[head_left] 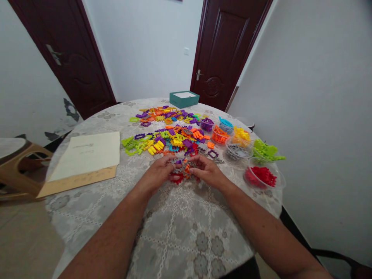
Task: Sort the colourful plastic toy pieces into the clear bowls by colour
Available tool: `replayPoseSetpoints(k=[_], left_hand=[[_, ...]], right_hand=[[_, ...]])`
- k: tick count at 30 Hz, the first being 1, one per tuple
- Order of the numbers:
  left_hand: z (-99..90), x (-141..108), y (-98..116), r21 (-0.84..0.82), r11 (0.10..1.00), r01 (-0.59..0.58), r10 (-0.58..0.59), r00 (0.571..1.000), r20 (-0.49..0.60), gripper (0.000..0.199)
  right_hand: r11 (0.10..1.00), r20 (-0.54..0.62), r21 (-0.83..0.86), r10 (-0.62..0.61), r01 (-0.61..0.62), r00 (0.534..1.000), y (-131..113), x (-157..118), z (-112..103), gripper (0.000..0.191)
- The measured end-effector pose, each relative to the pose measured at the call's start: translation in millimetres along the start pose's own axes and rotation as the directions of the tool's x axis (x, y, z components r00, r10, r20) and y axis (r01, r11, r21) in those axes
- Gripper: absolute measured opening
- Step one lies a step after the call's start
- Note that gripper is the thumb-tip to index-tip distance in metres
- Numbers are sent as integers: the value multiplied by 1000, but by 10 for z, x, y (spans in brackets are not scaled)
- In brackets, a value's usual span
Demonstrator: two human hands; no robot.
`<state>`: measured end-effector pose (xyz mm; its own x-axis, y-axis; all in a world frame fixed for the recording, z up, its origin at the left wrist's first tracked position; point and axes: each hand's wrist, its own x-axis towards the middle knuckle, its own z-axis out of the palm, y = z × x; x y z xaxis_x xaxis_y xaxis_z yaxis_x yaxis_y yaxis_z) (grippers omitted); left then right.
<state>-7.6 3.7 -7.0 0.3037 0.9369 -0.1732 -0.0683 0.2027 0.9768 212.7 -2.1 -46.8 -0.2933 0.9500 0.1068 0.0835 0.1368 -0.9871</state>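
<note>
While my left hand (163, 169) and right hand (207, 169) grip plastic pieces (187, 168) between them mid-frame, the loose pile (172, 139) lies just above.

The head camera looks forward, down over both hands (159, 170).

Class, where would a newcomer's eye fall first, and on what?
Probably the bright heaps of plastic pieces around the middle of the round table. Next, perhaps, the clear tubs of single-colour pieces on its right, then the left hand and right hand holding a cluster of pieces before the heaps.
</note>
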Motion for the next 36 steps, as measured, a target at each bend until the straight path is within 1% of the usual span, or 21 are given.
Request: replayPoseSetpoints(k=[1,3,5,6,8,9,11,12,13,14,16,18,20,21,24,26,28,30,32,34,36], left_hand=[[0,-9,-2,10,1000,2,-3,999,48,33],[1,-21,-7,44,999,-7,1,990,140,35],[0,-21,-14,97,995,-29,9,978,207,40],[-1,-17,-18,124,991,-45,16,974,225,42],[-8,-1,-28,156,986,-66,27,971,239,43],[-13,7,-32,158,985,-62,25,974,227,44],[-23,21,-33,138,990,-31,8,986,164,45],[-27,25,-29,121,993,-11,-3,993,120,45],[-30,28,-24,101,995,5,-13,997,76,45],[-33,29,-17,79,997,14,-16,999,35,45],[-37,32,-4,27,999,17,-16,1000,-19,44],[-42,39,2,-23,1000,16,-16,999,-37,43],[-49,51,1,-74,997,15,-18,999,-39,42],[-52,56,-1,-100,995,14,-18,999,-39,41],[-57,61,1,-171,985,10,-17,999,-42,39],[-54,56,6,-200,980,9,-17,999,-41,40],[-50,50,11,-212,977,13,-22,999,-41,41],[-46,46,13,-215,977,15,-27,998,-50,43],[-45,42,13,-217,976,14,-26,998,-52,44],[-44,38,14,-217,976,12,-23,999,-48,45],[-41,33,16,-216,976,11,-21,999,-44,46]], right_hand=[[1000,-10,-18,-11,11,1000,20,0,41,36],[990,-35,-119,-73,69,997,39,-4,109,32],[949,-41,-263,-192,175,981,23,-10,155,30],[918,-24,-323,-250,229,968,2,-13,166,29],[859,30,-403,-333,316,942,-52,-16,149,32],[831,39,-434,-367,346,930,-79,-16,117,33],[761,10,-543,-416,354,909,-118,-14,-6,33],[716,-26,-624,-419,313,907,-127,-14,-93,32],[662,-76,-713,-400,231,913,-127,-16,-191,33],[600,-134,-792,-356,116,925,-118,-21,-294,34],[455,-252,-881,-211,-133,944,-85,-34,-484,37],[323,-350,-892,-52,-316,935,-44,-49,-616,40],[245,-400,-882,61,-402,915,-14,-59,-675,39],[217,-415,-879,89,-425,905,-9,-62,-682,38],[166,-434,-881,87,-442,897,-25,-62,-672,36],[164,-420,-889,74,-427,904,-48,-57,-668,33],[211,-386,-896,66,-391,920,-56,-46,-676,26],[300,-340,-892,46,-337,939,-37,-27,-693,21],[415,-295,-868,7,-271,955,7,-3,-711,20],[522,-261,-829,-43,-201,964,57,22,-720,21],[607,-250,-781,-91,-145,964,93,45,-706,22]])
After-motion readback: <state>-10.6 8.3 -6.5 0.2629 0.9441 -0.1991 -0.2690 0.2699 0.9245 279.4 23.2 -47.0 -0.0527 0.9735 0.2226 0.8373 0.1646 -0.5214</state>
